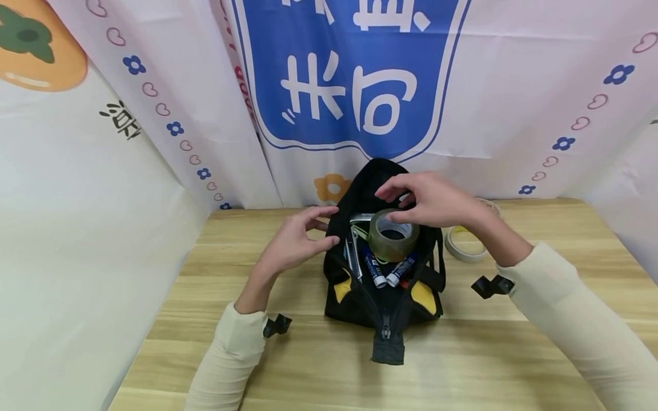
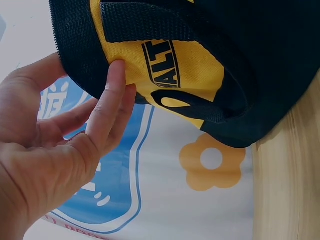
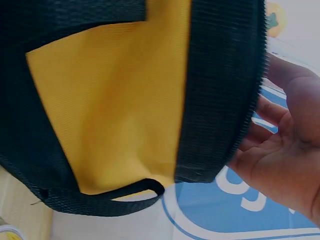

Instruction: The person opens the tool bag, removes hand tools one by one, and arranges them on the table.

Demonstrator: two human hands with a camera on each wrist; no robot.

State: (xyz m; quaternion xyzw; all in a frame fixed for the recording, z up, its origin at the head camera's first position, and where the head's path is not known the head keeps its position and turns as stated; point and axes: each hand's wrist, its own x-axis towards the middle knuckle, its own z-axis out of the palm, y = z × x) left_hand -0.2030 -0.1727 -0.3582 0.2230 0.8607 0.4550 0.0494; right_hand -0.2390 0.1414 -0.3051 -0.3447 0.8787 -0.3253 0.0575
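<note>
A black and yellow zippered tool bag point(image 1: 354, 308) stands unzipped on the table. My left hand point(image 1: 295, 240) touches its left rim with thumb and fingertips; in the left wrist view, fingers point(image 2: 107, 102) lie against the yellow outer side. My right hand point(image 1: 434, 200) hovers over the opening, fingers loosely bent, thumb by a roll of clear packing tape point(image 1: 393, 248). Whether the thumb touches the roll, I cannot tell. Two blue tubes with white caps point(image 1: 375, 268) lie inside, beside a slim silver-and-black tool point(image 1: 353, 254). In the right wrist view, the bag's side point(image 3: 115, 110) partly hides the right fingers.
Right of the bag, a tape roll point(image 1: 465, 257) lies on the wooden table point(image 1: 288, 354), with another round rim point(image 1: 490, 206) partly behind my right forearm. A printed curtain point(image 1: 483, 125) hangs close behind the bag. The bag's zipper end point(image 1: 388, 348) sticks out toward me.
</note>
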